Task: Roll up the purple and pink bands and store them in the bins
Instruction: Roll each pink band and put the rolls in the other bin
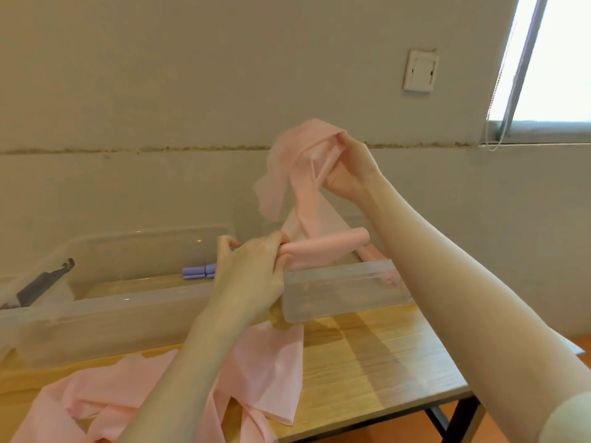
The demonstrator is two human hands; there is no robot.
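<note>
Your left hand [252, 276] is pinching one end of the pink roll [323, 249], holding it above the right-hand clear bin [345, 290]. Your right hand [347, 174] is gripping the loose pink band [300, 155] up high, its fingertips lying hidden in the folds. More pink bands [265, 369] are lying crumpled on the wooden table [383, 362], running off the bottom edge. Purple rolls [200, 271] are sitting in the left clear bin [105, 302], partly hidden by your left hand.
</note>
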